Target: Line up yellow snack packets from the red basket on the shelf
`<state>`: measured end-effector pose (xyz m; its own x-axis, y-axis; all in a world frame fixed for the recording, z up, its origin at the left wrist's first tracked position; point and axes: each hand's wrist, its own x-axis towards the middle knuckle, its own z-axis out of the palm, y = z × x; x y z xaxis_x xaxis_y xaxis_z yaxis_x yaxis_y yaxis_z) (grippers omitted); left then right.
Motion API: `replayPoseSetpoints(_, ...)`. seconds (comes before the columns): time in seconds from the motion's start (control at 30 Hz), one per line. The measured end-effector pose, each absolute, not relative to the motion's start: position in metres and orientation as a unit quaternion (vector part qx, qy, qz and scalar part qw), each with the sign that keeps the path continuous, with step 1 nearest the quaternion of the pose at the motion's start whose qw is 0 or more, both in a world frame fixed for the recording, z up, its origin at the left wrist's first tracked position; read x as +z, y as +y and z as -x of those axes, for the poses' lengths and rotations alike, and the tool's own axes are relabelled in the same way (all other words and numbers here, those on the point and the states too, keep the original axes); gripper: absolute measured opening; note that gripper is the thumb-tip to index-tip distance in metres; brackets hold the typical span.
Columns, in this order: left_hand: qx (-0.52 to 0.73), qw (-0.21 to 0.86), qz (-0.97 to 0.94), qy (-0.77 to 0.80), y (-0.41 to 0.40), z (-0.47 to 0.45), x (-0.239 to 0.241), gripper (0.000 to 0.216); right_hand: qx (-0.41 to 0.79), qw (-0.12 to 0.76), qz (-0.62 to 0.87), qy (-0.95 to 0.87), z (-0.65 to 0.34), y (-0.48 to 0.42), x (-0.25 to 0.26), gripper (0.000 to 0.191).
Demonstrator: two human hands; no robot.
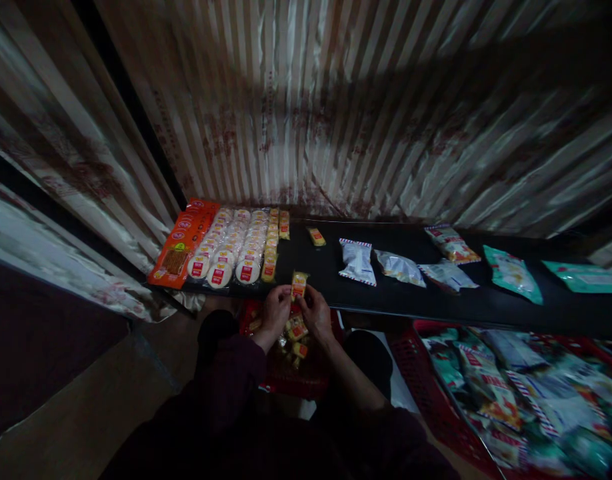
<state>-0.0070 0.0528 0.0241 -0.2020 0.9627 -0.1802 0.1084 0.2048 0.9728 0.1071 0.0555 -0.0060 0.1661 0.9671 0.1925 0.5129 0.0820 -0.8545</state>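
Between my two hands is a small yellow snack packet with a red label [299, 285], held upright at the front edge of the black shelf [306, 267]. My left hand [277, 308] pinches its left side, and my right hand [316, 312] pinches its right side. Below them, a red basket [301, 387] between my knees holds several similar yellow packets [297, 327]. To the left on the shelf, more yellow packets [271, 248] stand in a column, with one beginning a second column. A single yellow packet [316, 236] lies apart farther back.
Rows of round white wrapped snacks [220, 267] and an orange package [179, 247] occupy the shelf's left end. Silver-white bags [357, 261] and green-edged bags [512, 273] lie to the right. A large red basket [416, 373] of bags stands below. Striped curtain [306, 133] hangs behind.
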Motion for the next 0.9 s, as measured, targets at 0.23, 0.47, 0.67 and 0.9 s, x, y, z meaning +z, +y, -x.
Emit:
replayPoseSetpoints(0.23, 0.428, 0.459, -0.433, 0.647, 0.071, 0.003, 0.026, 0.026, 0.222, 0.418, 0.634, -0.612, -0.107, 0.081, -0.006, 0.043)
replayPoseSetpoints(0.47, 0.417, 0.439, -0.441, 0.663, 0.084, -0.002, 0.025, 0.023, 0.215, 0.407, 0.636, -0.619, -0.107, 0.098, -0.010, 0.045)
replayPoseSetpoints(0.67, 0.406, 0.425, -0.451, 0.671, 0.093, -0.005, 0.031, 0.025, 0.219, 0.416, 0.636, -0.612, -0.105, 0.111, -0.017, 0.044)
replayPoseSetpoints(0.9, 0.393, 0.401, -0.470, 0.682, 0.101, -0.008, 0.041, 0.027, 0.215, 0.430, 0.627, -0.613, -0.102, 0.122, -0.020, 0.042)
